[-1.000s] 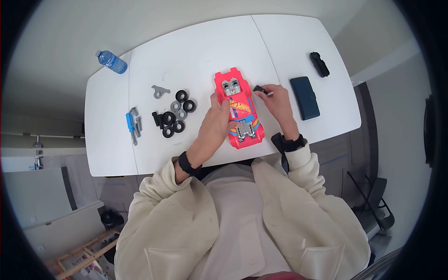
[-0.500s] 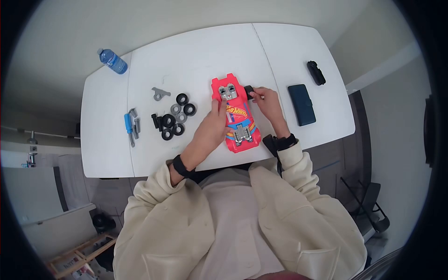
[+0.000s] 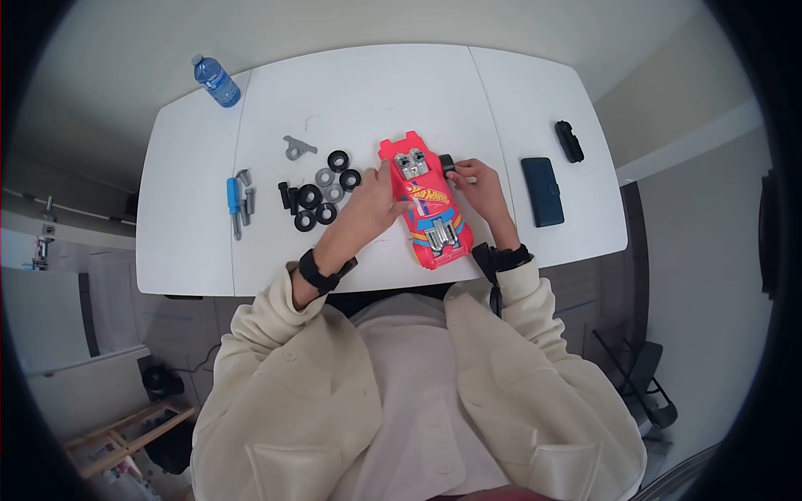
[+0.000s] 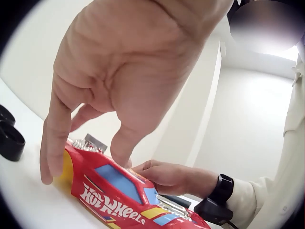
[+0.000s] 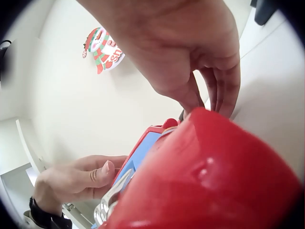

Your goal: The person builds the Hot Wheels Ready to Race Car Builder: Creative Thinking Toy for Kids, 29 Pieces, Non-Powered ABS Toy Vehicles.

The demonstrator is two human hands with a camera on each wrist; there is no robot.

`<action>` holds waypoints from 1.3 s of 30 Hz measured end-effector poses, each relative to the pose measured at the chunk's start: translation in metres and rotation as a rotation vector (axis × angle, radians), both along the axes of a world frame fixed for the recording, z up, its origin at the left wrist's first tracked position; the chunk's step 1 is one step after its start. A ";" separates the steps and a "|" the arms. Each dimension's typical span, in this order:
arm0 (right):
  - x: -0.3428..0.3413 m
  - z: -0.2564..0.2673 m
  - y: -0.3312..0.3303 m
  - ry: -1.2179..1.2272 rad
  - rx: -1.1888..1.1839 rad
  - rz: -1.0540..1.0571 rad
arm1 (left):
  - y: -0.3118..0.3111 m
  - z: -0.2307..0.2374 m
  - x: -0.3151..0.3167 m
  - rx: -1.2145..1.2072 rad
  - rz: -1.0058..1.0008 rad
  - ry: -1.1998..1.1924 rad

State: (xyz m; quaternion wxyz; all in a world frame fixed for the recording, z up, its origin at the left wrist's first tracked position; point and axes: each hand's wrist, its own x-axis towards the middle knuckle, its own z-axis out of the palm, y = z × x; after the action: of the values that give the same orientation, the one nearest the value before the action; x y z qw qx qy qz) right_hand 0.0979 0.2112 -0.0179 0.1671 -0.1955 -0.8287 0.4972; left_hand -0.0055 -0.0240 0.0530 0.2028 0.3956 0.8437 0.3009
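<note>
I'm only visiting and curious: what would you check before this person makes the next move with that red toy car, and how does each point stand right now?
1. Toy car right way up: ok, its painted top faces up.
2. Left hand holding the car: ok, thumb on top, fingers at its left side.
3. Right hand holding the black wheel: ok, pinched at the car's right side, toward the far end.
4. Wheel fixed to the car: cannot tell, the join is hidden.
5. Loose wheels out of the way: ok, they lie left of the car.
6. Screwdriver in hand, if needed: not ok, it lies at the table's left end.
</note>
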 end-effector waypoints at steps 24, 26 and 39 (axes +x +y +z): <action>0.013 0.008 0.013 -0.079 -0.181 0.127 | 0.012 -0.031 -0.007 0.281 0.030 -0.373; 0.014 0.007 0.013 -0.083 -0.169 0.144 | 0.012 -0.025 -0.005 0.269 0.036 -0.370; 0.018 0.030 -0.010 -0.209 -0.135 0.136 | -0.042 -0.011 -0.041 0.290 0.064 0.056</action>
State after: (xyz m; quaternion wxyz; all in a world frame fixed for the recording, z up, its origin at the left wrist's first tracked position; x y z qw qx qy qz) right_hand 0.1156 0.2016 0.0123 0.0323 -0.2003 -0.8177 0.5387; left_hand -0.0461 -0.0661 0.0416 0.1102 0.4019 0.8089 0.4147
